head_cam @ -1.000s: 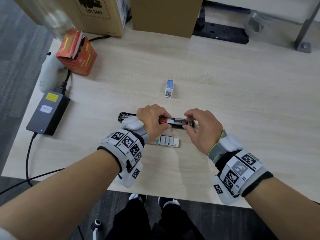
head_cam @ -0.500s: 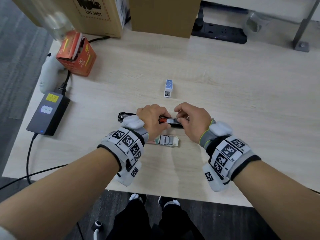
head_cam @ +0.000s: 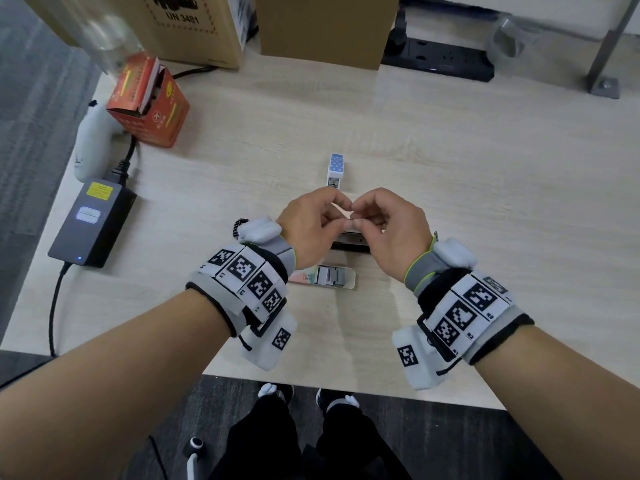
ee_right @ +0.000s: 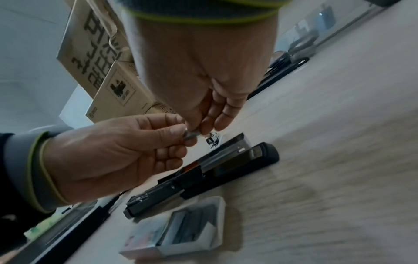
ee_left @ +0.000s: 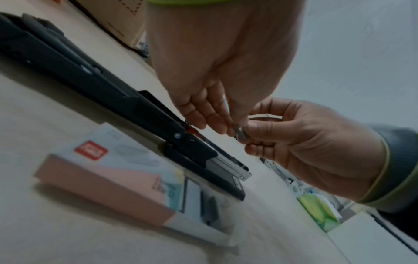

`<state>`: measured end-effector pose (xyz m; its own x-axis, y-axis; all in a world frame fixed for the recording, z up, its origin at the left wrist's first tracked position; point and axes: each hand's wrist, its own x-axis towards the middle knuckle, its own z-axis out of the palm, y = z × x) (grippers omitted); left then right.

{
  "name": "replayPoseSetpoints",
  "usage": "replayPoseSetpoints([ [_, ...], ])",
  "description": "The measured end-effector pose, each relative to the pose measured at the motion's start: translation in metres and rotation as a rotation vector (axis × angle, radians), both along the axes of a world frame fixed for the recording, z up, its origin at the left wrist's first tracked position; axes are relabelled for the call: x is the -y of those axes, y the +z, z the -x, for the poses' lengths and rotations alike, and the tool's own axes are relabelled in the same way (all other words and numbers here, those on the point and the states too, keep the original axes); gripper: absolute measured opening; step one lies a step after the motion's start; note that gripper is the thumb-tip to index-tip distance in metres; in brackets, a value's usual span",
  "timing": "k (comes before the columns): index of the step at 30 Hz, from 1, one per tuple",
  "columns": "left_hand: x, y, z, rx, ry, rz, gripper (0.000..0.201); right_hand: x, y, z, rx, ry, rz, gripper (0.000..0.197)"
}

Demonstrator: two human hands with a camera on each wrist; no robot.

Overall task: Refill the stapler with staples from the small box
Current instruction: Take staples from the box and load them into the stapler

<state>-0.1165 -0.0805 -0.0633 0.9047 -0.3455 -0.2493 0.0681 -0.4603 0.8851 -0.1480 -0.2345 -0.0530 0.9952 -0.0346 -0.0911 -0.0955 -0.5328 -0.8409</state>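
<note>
The black stapler (head_cam: 349, 243) lies flat on the table, its lid swung open and its metal staple channel (ee_left: 229, 165) bare. Both hands hover just above it with fingertips meeting. My left hand (head_cam: 337, 220) and right hand (head_cam: 361, 221) each pinch one end of a short silver staple strip (ee_left: 241, 133), also seen as the staple strip (ee_right: 191, 136) in the right wrist view. The small staple box (head_cam: 325, 277) lies near me in front of the stapler, its tray slid out with staples showing (ee_right: 187, 226).
A small blue-and-white block (head_cam: 336, 169) stands just beyond the hands. An orange carton (head_cam: 149, 102), a black power adapter (head_cam: 93, 223) and its cable are at the left. Cardboard boxes (head_cam: 325, 26) and a power strip (head_cam: 440, 60) line the back.
Both hands have left the stapler and risen above it, coming together. The left no longer holds the stapler body; both now pinch a staple strip.
</note>
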Motion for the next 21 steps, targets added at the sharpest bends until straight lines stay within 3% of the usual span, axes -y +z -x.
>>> replayPoseSetpoints([
  [9,0.007,0.01,-0.005,-0.042,0.101,0.015,0.005,0.007,0.0,0.006,0.091,0.026,0.111,0.02],
  [14,-0.005,-0.002,-0.002,0.174,-0.022,-0.257,0.015,0.015,-0.01,0.011,-0.003,0.058,0.257,0.027],
  [21,-0.01,-0.016,0.008,0.155,-0.042,-0.305,0.009,0.014,-0.015,0.018,-0.03,0.115,0.31,0.027],
])
